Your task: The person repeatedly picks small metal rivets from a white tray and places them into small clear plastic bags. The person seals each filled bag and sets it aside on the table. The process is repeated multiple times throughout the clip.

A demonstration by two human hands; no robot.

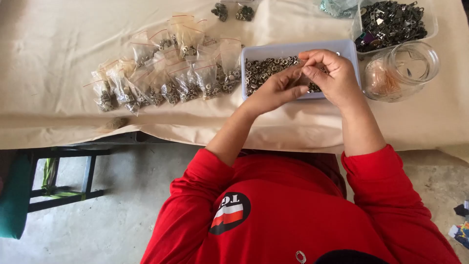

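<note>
Metal rings (266, 68) fill the pale rectangular tray (293, 49) on the cloth-covered table (58, 44) — small, silvery, heaped loose. From the head view, both hands meet right over that tray. Left hand (273, 90) has its fingertips pinched together, touching the right hand (330, 73), whose fingers curl shut around something too small to make out. Just left of the tray lies a spread of small clear bags (166, 73) packed with similar rings. To the right — a glass jar (403, 71) on its side, and a clear tub of dark metal parts (391, 22) behind it.
</note>
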